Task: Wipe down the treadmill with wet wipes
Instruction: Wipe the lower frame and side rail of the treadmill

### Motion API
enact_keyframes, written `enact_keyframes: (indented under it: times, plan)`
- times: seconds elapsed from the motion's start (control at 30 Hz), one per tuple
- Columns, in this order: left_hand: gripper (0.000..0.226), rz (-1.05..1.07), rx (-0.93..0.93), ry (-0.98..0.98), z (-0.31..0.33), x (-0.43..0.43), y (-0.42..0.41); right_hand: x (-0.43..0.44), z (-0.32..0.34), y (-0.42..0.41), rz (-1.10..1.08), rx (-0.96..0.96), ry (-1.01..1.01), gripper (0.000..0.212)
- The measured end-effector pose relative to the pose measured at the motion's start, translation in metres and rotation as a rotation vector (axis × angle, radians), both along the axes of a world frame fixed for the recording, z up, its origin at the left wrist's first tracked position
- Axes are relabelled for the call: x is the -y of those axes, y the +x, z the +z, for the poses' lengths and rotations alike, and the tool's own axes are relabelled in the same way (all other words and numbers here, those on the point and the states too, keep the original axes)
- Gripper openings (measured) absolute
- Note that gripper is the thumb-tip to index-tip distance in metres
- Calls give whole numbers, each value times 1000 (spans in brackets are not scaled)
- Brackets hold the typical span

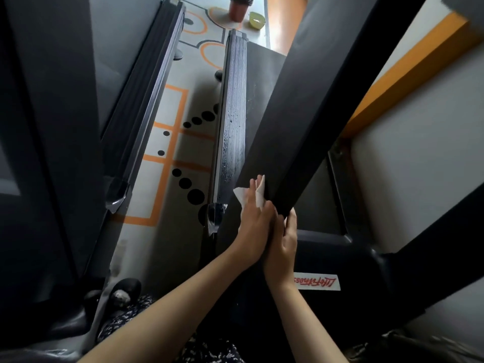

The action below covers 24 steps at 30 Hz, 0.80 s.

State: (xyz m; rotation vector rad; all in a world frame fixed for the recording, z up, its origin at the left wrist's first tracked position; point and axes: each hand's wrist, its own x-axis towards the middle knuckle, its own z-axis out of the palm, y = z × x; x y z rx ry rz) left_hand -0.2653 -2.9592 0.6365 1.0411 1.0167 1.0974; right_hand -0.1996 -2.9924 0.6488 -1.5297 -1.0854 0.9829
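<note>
Nearest the lens, two bare forearms are seen rising from the bottom edge above dark flower-patterned cloth (201,348). On the black motor cover (364,258) beside them, a white label (315,281) is shown with red lettering, upside down from this view, which appears to read "Life Fitness". The treadmill upright (309,95) is laid diagonally across the view, its long axis running from the hands at lower centre to the upper right. A white wet wipe (259,196) is pressed flat against its lower face by the left hand (255,226), fingers straight and pointing up the post. The right hand (284,244) is set against the post's lower edge, just beside the left; whether its fingers are curled round the edge cannot be told. The ribbed side rail (233,113), dotted with droplets, is pointed away towards the top of the view.
</note>
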Motion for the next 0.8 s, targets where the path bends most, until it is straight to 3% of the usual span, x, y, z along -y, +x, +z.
enact_keyframes:
  times: [0.13,0.43,0.63,0.8]
  plan:
    - [66,-14,-38,101,18,-19,-3,-6,16,-4,-27,17,70,49]
    - [51,-132,57,177,62,-34,-14,-25,50,-3,-104,138,186,49]
    - [66,-192,203,120,91,-37,-23,-31,86,-14,-230,321,365,54]
    - [55,-232,262,135,129,-45,-35,-47,120,-30,-250,431,492,26]
